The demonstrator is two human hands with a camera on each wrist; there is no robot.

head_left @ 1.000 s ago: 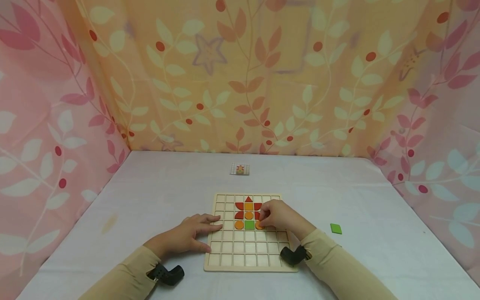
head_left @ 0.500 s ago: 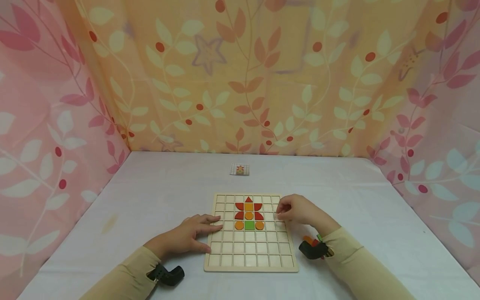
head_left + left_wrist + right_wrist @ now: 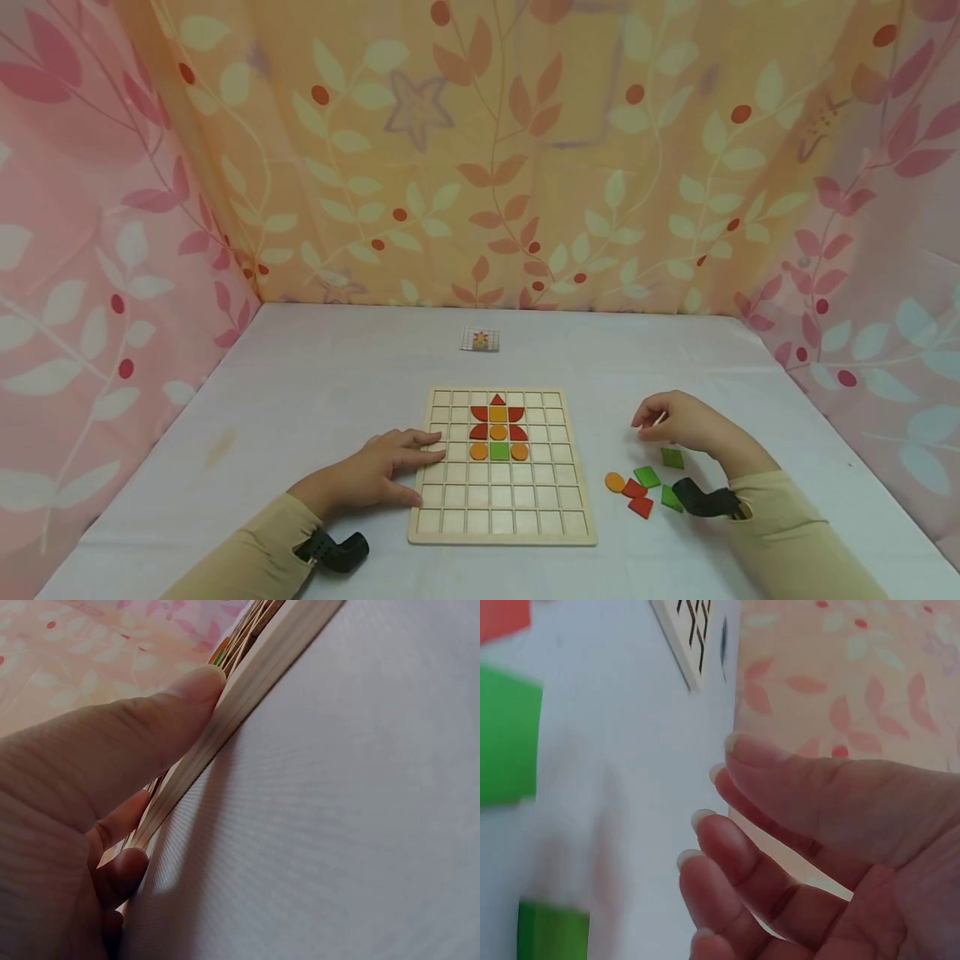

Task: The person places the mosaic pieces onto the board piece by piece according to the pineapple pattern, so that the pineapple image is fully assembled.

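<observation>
My left hand (image 3: pixel 367 471) rests at the left edge of a wooden grid board (image 3: pixel 480 522), thumb and fingertips touching its rim in the left wrist view. Set in the board's cells are a red triangle (image 3: pixel 497 400), several red quarter-round pieces, a yellow-orange square (image 3: pixel 497 414), a green square (image 3: pixel 498 452) and 3 orange discs. My right hand (image 3: pixel 693 427) hovers above the table right of the board, its fingers loosely bent and holding nothing. Near it lie loose green tiles (image 3: pixel 647 477), red tiles (image 3: pixel 641 507) and an orange disc (image 3: pixel 615 482).
A small card (image 3: pixel 480 339) with a printed grid and figure lies behind the board. White cloth (image 3: pixel 337 367) covers the table. Patterned curtains (image 3: pixel 495 150) stand at the back and both sides. A black wrist camera (image 3: pixel 705 500) partly covers a green tile.
My right hand has let go of the orange disc at the pattern's lower right and moved right, off the board. The loose tiles have come into view. The left hand stays in place.
</observation>
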